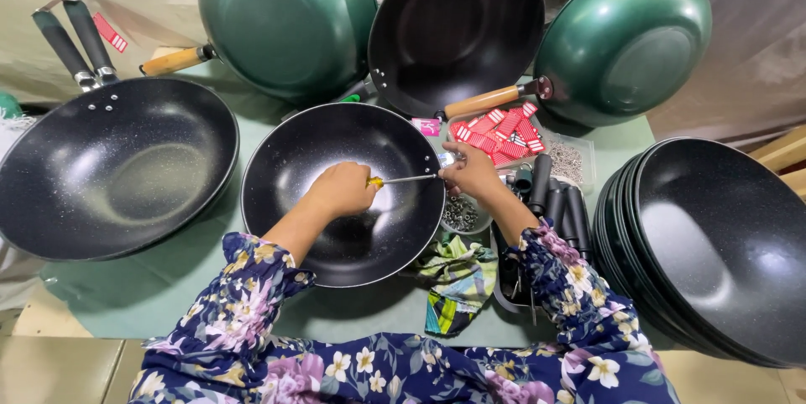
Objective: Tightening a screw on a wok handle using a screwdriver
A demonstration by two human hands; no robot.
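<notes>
A black speckled wok [294, 177] lies in front of me on the green table. My left hand [340, 190] is inside it, closed around the yellow handle of a screwdriver [403, 178] whose shaft points right toward the wok's rim. My right hand [470, 173] grips the rim area at the screwdriver's tip, fingers pinched on a small metal part I cannot make out. A small bowl of screws [462, 217] sits just below my right hand.
Another black wok with handles [109, 169] lies left. Two green woks [285, 18] [625, 39] and a black one [457, 26] lean at the back. A stack of woks [714, 244] stands right. Red tags [499, 135], black handles [558, 202] and a patterned cloth [457, 282] lie nearby.
</notes>
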